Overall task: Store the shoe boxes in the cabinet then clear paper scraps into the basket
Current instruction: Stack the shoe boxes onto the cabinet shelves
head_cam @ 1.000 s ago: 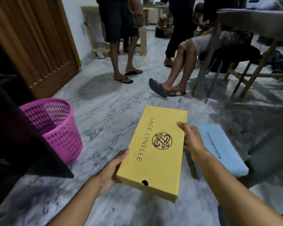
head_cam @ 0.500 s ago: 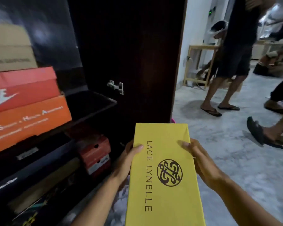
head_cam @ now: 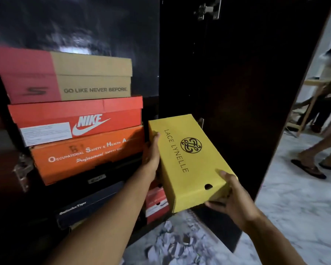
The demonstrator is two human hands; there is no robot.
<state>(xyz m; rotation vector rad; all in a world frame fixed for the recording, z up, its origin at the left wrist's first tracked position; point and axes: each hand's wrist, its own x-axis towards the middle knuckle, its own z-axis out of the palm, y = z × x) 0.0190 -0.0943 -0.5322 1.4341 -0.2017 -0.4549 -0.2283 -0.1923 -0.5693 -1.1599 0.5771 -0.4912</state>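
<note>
Three stacked boxes on the cabinet shelf (head_cam: pixel 96 170): tan-red "GO LIKE NEVER BEFORE" (head_cam: pixel 69 76), red NIKE (head_cam: pixel 78 120), orange "Occupational Safety & Health" (head_cam: pixel 84 155). One yellow box (head_cam: pixel 187 159), "LACE LYNELLE", held beside them: left hand (head_cam: pixel 151 152) fingers curled over its far-left edge, right hand (head_cam: pixel 231 201) grasping its near corner. Paper scraps (head_cam: pixel 172 243) on the floor.

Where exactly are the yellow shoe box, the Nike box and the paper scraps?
yellow shoe box (head_cam: pixel 187 157): head view, on its lid near the logo.
Nike box (head_cam: pixel 88 123): head view, on its front face.
paper scraps (head_cam: pixel 172 243): head view, mid-pile on the floor.
</note>
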